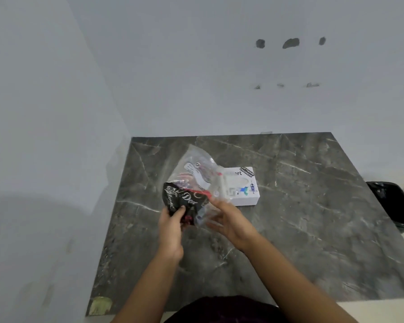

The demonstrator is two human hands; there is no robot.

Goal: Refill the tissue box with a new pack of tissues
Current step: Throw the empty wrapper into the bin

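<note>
Just in front of the box [241, 186], the left hand [172, 226] is pinching the wrapper [191, 183] while the right hand's [229, 220] spread fingers [216, 202] are touching it; gentle peeling seems wisest.

This looks like a plain room in a home, sparsely furnished. A dark grey marble-patterned desk [289, 217] is pushed into a corner of bare, pale painted walls [196, 78]. The back wall shows patched holes [290, 43] and scuff marks, as if fittings were taken down. A black bin bag [392, 201] sits on the light floor beside the desk.
</note>
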